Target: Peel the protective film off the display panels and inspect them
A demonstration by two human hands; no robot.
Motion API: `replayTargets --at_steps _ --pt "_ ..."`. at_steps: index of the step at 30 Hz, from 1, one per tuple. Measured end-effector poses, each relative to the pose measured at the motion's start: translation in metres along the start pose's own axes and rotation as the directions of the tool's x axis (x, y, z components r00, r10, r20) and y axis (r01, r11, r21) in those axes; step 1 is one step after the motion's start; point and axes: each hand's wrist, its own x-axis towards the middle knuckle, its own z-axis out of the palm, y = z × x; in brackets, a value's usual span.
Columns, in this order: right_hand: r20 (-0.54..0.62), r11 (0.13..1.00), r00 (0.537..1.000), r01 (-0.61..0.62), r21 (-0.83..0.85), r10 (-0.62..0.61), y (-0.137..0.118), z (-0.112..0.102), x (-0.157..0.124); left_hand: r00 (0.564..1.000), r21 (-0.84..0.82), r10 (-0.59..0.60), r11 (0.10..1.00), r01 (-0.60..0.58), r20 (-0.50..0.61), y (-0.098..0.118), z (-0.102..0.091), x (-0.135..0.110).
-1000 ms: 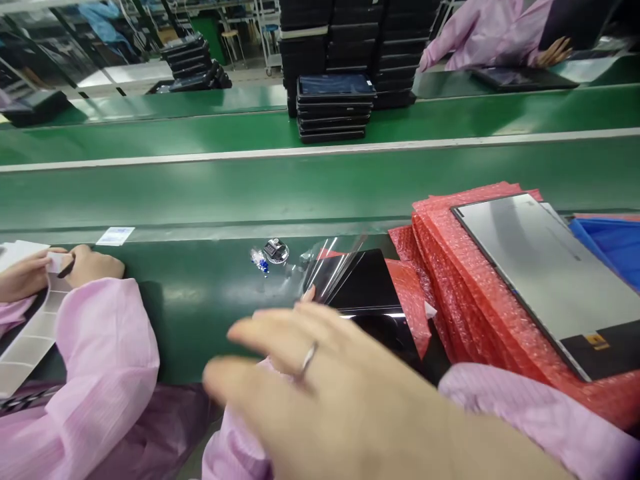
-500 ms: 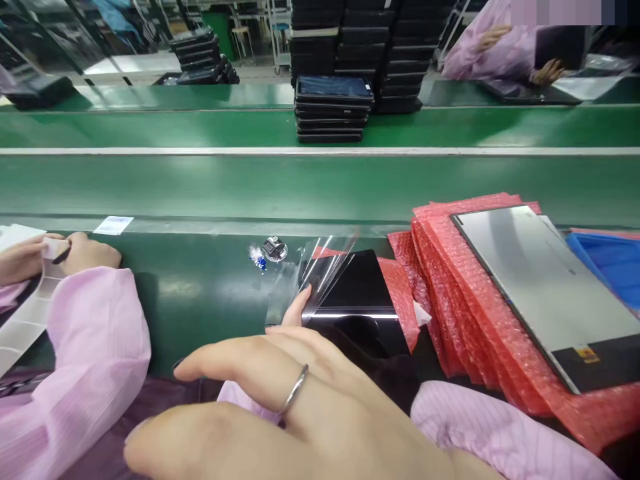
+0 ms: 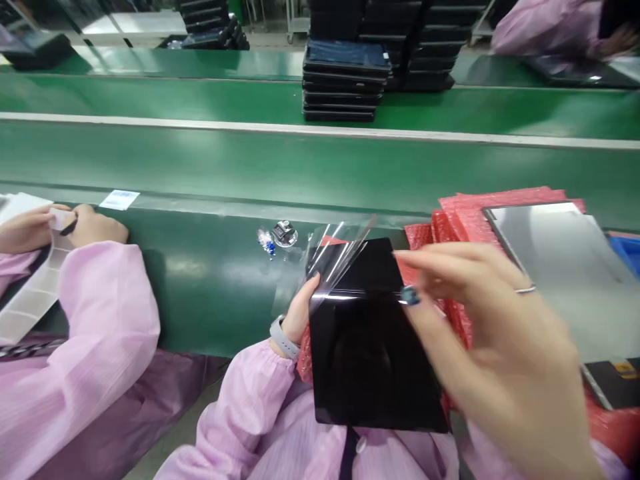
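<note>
1. Bench (image 3: 200, 167): long, green-topped, with a white stripe along the far lane. The view of it has tipped lower than half a second ago.
2. Red bubble wrap (image 3: 453, 223): a fanned pile at the right, carrying a grey panel (image 3: 560, 267). Both now sit partly behind the right hand.
3. Black trays (image 3: 345, 83): stacked on the far lane, as before.
4. Co-worker's pink sleeve (image 3: 95, 313): at the left; that person's two hands rest on a sheet of white labels (image 3: 25, 307), unchanged.
5. Black glass panel (image 3: 370, 340): held above the lap at the bench's near edge, raised nearer the camera than earlier, with clear film (image 3: 330, 260) peeling up from its top edge.
6. Right hand (image 3: 490, 340): formerly low across the foreground, now lifted to the panel's upper right corner; fingers loosely curled, blurred; whether they pinch the film I cannot tell.
7. Left hand (image 3: 300, 310): closed on the panel's left edge, thumb on the glass.
8. Hand counter (image 3: 285, 233): small, on the bench beyond the film, with blue bits (image 3: 267, 243) beside it.
</note>
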Motion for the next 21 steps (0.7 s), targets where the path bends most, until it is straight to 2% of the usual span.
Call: replayTargets --at_steps 2,4,5,6,8,9,10,11,12,13,15,18,19,21 --pt "0.009 0.983 0.985 -0.171 0.063 0.171 0.032 0.001 -0.003 0.984 -0.06 0.002 0.998 0.009 0.177 -0.025 -0.023 0.027" --pt "-0.005 0.933 0.947 -0.315 0.174 0.32 0.068 0.003 -0.009 0.977 -0.066 0.065 0.996 -0.052 0.203 -0.029 -0.047 0.041" --pt "-0.013 0.893 0.919 -0.38 0.243 0.395 0.086 0.004 -0.013 0.979 -0.052 0.102 0.994 -0.095 0.174 -0.028 -0.055 0.043" --pt "-0.024 0.84 0.881 -0.442 0.316 0.472 0.101 0.005 -0.017 0.985 -0.029 0.114 0.993 -0.111 0.131 -0.026 -0.059 0.044" --pt "-0.029 0.699 0.774 -0.555 0.452 0.633 0.126 0.01 -0.027 0.991 -0.016 0.064 0.998 -0.062 0.118 -0.023 -0.061 0.041" --pt "-0.001 0.626 0.723 -0.597 0.502 0.691 0.133 0.014 -0.032 0.989 -0.029 0.033 0.999 -0.03 0.141 -0.023 -0.059 0.04" --pt "0.067 0.538 0.705 -0.595 0.597 0.706 0.138 0.018 -0.035 0.985 -0.049 -0.003 0.999 0.011 0.174 -0.023 -0.057 0.039" --pt "0.159 0.431 0.717 -0.565 0.703 0.679 0.138 0.022 -0.037 0.98 -0.066 -0.033 0.997 0.046 0.198 -0.024 -0.054 0.038" --pt "0.189 0.357 0.733 -0.518 0.777 0.654 0.137 0.025 -0.038 0.978 -0.077 -0.041 0.995 0.057 0.204 -0.024 -0.052 0.038" --pt "0.209 0.28 0.732 -0.485 0.829 0.648 0.133 0.027 -0.037 0.982 -0.08 -0.037 0.995 0.053 0.186 -0.024 -0.051 0.038" --pt "0.26 0.182 0.748 -0.452 0.873 0.61 0.122 0.029 -0.034 0.995 -0.053 -0.014 0.998 0.02 0.102 -0.025 -0.05 0.039" --pt "0.308 0.145 0.791 -0.442 0.885 0.528 0.108 0.028 -0.03 0.992 0.069 0.121 0.991 -0.118 -0.04 -0.025 -0.054 0.042" --pt "0.317 0.132 0.793 -0.441 0.888 0.52 0.104 0.027 -0.029 0.978 0.122 0.191 0.976 -0.18 -0.087 -0.025 -0.057 0.042" --pt "0.344 0.063 0.762 -0.447 0.892 0.548 0.1 0.027 -0.027 0.954 0.186 0.273 0.951 -0.248 -0.125 -0.026 -0.063 0.044"
